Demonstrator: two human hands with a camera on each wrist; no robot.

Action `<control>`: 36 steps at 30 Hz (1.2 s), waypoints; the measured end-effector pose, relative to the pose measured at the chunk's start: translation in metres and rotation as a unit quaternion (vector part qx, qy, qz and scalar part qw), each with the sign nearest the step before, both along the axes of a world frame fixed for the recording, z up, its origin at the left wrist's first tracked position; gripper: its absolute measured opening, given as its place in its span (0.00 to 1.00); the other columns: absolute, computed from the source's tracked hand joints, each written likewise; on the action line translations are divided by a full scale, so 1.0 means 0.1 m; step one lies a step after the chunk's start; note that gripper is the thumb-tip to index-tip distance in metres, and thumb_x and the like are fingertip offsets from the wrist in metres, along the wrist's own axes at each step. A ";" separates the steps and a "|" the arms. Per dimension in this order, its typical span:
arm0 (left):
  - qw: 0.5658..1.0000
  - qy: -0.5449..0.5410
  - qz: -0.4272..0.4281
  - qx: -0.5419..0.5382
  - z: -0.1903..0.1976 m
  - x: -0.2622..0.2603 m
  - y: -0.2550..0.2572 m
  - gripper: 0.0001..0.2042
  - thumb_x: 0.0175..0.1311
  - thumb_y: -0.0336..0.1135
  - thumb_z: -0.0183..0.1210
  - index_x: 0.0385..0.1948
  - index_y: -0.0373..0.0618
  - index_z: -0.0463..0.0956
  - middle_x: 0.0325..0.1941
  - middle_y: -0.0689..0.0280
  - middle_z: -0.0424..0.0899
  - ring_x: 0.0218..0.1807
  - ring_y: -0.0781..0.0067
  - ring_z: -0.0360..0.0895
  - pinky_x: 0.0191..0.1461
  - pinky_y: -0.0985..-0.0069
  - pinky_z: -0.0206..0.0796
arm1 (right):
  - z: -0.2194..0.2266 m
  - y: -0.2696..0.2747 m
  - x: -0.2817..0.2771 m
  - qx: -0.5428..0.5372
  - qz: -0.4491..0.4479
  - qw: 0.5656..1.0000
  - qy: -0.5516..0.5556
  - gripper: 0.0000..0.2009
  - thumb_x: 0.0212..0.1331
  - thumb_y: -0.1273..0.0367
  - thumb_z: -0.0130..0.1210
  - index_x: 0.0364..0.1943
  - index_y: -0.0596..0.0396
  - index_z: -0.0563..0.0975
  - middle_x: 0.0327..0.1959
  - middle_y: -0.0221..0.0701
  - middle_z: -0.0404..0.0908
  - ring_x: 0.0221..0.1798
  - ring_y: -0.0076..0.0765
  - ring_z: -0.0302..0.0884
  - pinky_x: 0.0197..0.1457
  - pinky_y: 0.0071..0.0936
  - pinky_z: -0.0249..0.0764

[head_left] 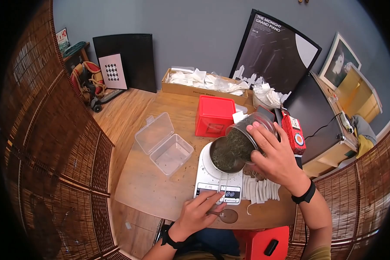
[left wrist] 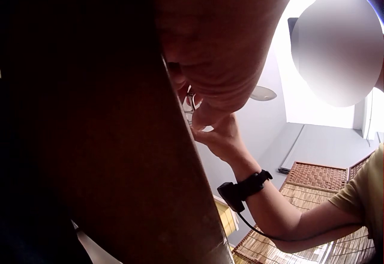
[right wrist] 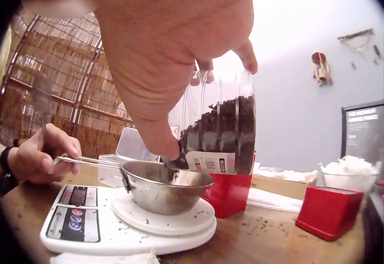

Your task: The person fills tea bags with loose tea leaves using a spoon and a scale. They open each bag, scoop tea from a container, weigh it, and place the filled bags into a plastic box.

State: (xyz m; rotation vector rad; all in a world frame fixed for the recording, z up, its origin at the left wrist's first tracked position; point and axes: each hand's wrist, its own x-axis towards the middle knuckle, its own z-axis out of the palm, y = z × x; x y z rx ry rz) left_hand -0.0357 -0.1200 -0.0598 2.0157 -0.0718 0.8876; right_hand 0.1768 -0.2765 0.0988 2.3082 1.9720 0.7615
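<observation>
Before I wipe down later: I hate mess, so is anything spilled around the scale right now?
Yes. Loose tea flecks lie on the scale platform around the metal bowl and on the wooden table beside it, under the jar tipped by the right hand.

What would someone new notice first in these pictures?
The right hand tips a clear jar of dark loose tea over a metal bowl on the white scale at mid-table. The left hand pinches a spoon at the scale's near edge.
</observation>
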 end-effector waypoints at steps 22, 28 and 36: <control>1.000 -0.011 0.001 -0.002 -0.04 0.02 -0.01 0.21 0.59 0.30 0.78 0.55 0.44 0.87 0.46 0.63 0.87 0.35 0.62 0.88 0.36 0.68 0.83 | -0.01 -0.03 0.00 0.023 0.002 0.999 -0.038 0.09 0.56 0.65 0.65 0.29 0.48 0.74 0.77 0.39 0.75 0.80 0.46 0.71 0.76 0.69 0.65; 1.000 -0.008 0.001 -0.001 -0.03 0.02 -0.01 0.20 0.59 0.30 0.78 0.55 0.44 0.87 0.45 0.63 0.87 0.35 0.62 0.88 0.36 0.68 0.83 | 0.03 -0.04 -0.01 0.005 -0.015 1.000 -0.001 0.16 0.46 0.63 0.73 0.30 0.48 0.74 0.78 0.40 0.74 0.81 0.47 0.69 0.76 0.68 0.65; 1.000 -0.008 0.002 0.002 0.02 0.01 -0.01 0.20 0.59 0.30 0.78 0.55 0.43 0.87 0.45 0.63 0.87 0.34 0.62 0.87 0.36 0.68 0.83 | 0.01 -0.04 -0.03 -0.001 -0.016 1.000 0.000 0.20 0.40 0.63 0.76 0.32 0.48 0.74 0.78 0.41 0.73 0.81 0.49 0.68 0.76 0.68 0.64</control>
